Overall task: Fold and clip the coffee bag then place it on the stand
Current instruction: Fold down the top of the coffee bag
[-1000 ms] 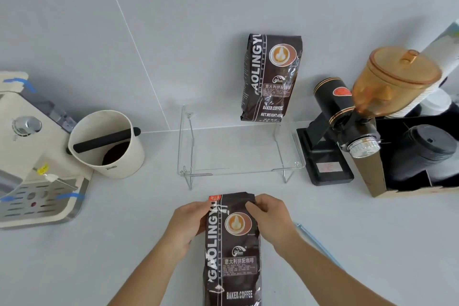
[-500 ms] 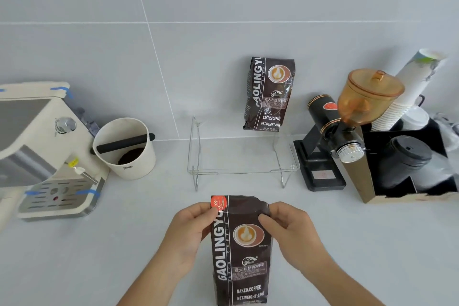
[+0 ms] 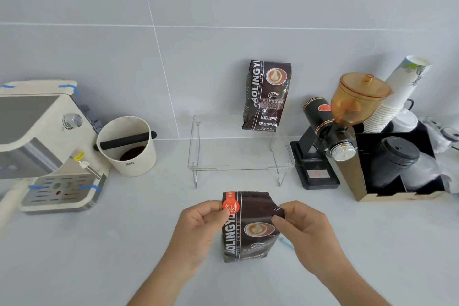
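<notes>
A dark brown coffee bag with a latte-art logo stands upright on the grey counter in front of me. My left hand pinches its top left edge by the orange label. My right hand pinches the top right corner, which is creased. Behind the bag is a clear acrylic stand. A second, identical coffee bag rests on the stand's back part, leaning against the wall. Just right of the held bag a thin light-blue strip lies on the counter; I cannot tell whether it is the clip.
A cream espresso machine stands at the left, a cream knock box beside it. To the right of the stand are a black grinder with an amber hopper, a stack of paper cups and a black box of lids.
The bag has gone from lying flat toward me to standing upright, and its top is more unfolded. Both hands stayed at its top corners. The camera has tilted up, showing more wall.
</notes>
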